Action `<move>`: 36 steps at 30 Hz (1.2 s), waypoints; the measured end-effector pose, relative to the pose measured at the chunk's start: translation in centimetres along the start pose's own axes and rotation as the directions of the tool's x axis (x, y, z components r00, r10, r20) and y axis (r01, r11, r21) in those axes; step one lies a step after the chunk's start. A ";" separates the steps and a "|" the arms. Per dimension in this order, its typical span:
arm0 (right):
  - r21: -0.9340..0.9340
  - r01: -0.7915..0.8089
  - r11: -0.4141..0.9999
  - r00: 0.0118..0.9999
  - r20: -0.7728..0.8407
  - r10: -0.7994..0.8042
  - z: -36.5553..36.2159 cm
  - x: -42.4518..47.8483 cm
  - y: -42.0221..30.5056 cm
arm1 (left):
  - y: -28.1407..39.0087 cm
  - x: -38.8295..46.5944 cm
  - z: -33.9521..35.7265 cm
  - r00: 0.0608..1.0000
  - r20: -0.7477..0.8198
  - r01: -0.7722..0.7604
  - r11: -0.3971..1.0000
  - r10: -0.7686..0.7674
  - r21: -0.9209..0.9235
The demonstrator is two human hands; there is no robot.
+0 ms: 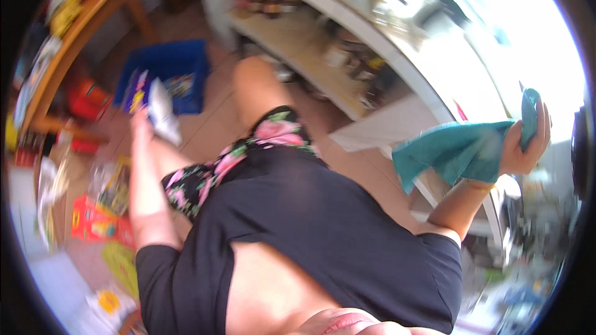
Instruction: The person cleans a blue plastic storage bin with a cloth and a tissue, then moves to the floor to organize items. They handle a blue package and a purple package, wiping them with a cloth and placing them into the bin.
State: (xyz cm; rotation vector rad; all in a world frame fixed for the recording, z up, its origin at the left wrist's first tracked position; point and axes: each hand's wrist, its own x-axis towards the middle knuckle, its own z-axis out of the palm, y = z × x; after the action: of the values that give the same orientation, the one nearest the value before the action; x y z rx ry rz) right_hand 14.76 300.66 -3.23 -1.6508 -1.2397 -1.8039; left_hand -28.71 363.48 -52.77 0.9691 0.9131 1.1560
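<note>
In the head view my left hand (141, 122) grips the near end of a purple and white package (163, 107), blurred, which is in front of a blue plastic crate (188, 51) on the floor. Some small items lie in the crate, too blurred to name. On the right, my right hand (526, 144) is raised beside the bright counter, its fingers closed around a teal cloth (458, 149). One part of the cloth sticks up between thumb and fingers, and the rest hangs over the wrist toward my body.
A white-edged counter (396, 56) curves along the upper right, above a shelf (298, 60) with blurred items. At the left stand a wooden table (79, 42) and a red container (88, 100). Bags and a red package (95, 221) lie on the tiled floor at lower left.
</note>
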 end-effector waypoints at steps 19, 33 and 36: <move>0.858 -0.397 -0.326 0.884 0.262 -0.387 28.0 -4.0 -52.0 | 14.0 -19.5 16.6 0.991 0.085 -0.030 0.806 0.100 -0.592; 0.884 -0.357 -0.302 0.919 0.275 -0.283 27.5 -6.7 -58.1 | 14.8 -20.1 14.7 0.977 -0.165 -0.204 0.800 0.132 -0.564; 0.839 -0.434 -0.327 0.896 0.364 -0.256 28.9 -6.6 -59.3 | 14.7 -19.6 14.9 0.979 -0.134 -0.203 0.759 0.153 -0.619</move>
State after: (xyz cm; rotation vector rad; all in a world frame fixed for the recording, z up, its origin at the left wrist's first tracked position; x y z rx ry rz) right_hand -13.06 353.56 -32.00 -0.7865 -1.7920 0.3637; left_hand -22.52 344.07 -32.57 0.4591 0.4252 1.5390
